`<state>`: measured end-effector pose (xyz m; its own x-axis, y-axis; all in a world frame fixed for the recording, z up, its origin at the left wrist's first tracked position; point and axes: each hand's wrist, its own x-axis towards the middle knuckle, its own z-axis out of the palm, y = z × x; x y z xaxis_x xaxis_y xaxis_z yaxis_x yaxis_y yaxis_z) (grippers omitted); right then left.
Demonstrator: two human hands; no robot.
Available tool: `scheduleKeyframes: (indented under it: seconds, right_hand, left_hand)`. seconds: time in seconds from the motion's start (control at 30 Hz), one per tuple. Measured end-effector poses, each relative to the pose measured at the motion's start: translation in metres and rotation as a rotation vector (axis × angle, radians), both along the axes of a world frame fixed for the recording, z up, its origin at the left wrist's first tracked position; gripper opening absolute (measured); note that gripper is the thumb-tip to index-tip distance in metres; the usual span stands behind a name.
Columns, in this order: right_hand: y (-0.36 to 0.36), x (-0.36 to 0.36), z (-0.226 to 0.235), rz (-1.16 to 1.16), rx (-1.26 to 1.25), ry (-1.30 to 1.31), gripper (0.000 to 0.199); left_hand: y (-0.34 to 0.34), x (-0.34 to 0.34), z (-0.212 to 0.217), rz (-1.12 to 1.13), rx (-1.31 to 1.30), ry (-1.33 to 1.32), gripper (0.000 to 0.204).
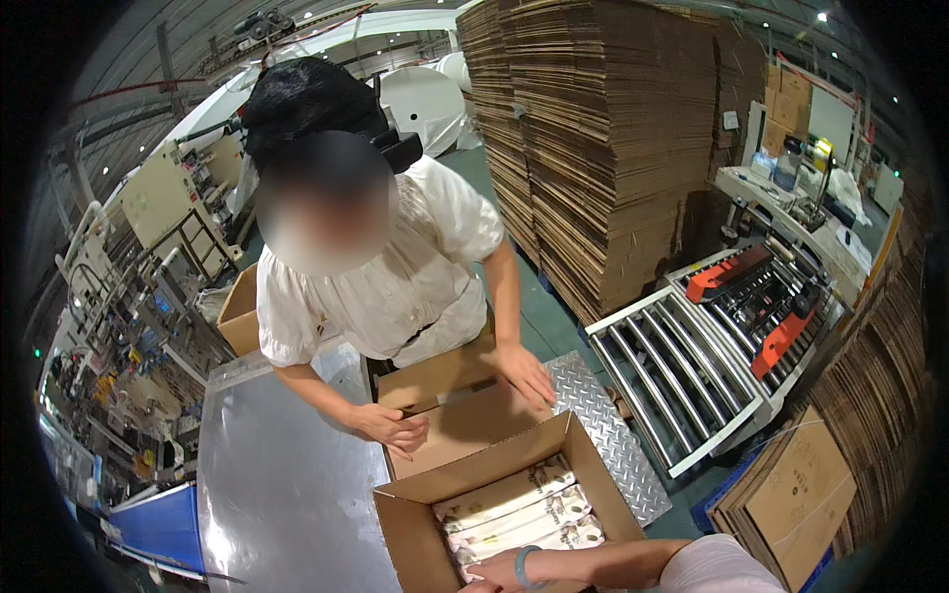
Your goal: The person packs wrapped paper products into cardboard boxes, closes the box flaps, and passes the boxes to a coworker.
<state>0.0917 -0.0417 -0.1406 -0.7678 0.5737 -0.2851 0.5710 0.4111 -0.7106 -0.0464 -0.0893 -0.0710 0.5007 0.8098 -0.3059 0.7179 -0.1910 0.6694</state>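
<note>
My right hand (502, 570), below a pale green bangle (524, 567), reaches into an open cardboard carton (410, 539) at the bottom centre. Its fingers stretch leftward over the near end of the packs, and the lower edge of the view cuts the hand off. Inside lie several long, pale, printed soft packs (524, 519), side by side in a row. I do not see my left hand. Across from me a co-worker in a white shirt leans over a brown flap (455, 432); one hand (390, 427) hovers beside it, the other (529, 378) rests near its right end.
A smooth metal table (277, 465) lies left of the carton, a diamond-plate surface (618, 445) right of it. Farther right runs a roller conveyor (682, 371) with red guides. Tall stacks of flat cardboard (603, 148) rise behind; more flattened cartons (791, 494) stand at lower right. Machinery fills the left.
</note>
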Motion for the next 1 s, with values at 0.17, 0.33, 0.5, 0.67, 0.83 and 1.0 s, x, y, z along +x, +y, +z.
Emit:
scheduleKeyframes:
  seconds: [0.17,0.33,0.5,0.67,0.83,1.0]
  right_hand:
    - [0.002,0.0,-0.032,-0.056,0.032,0.146,0.035]
    - [0.015,0.009,0.074,0.056,-0.066,-0.009,0.033]
    - [0.009,-0.01,0.027,-0.164,-0.239,0.085,0.03]
    - [0.01,0.003,0.045,-0.001,-0.174,0.11,0.031]
    - [0.013,0.001,0.043,-0.004,-0.34,0.119,0.038]
    - [0.007,0.007,0.066,-0.029,-0.306,0.113,0.033]
  left_hand:
    - [0.003,0.012,0.01,0.025,0.124,0.087,0.029]
    - [0.001,0.006,0.0,0.082,0.21,0.114,0.021]
    - [-0.005,0.002,-0.018,0.23,0.223,0.031,0.02]
    - [-0.005,0.006,-0.007,0.132,0.31,0.002,0.016]
    - [-0.005,0.003,-0.005,0.1,0.327,-0.06,0.013]
    - [-0.007,-0.005,-0.021,0.086,0.283,-0.046,0.015]
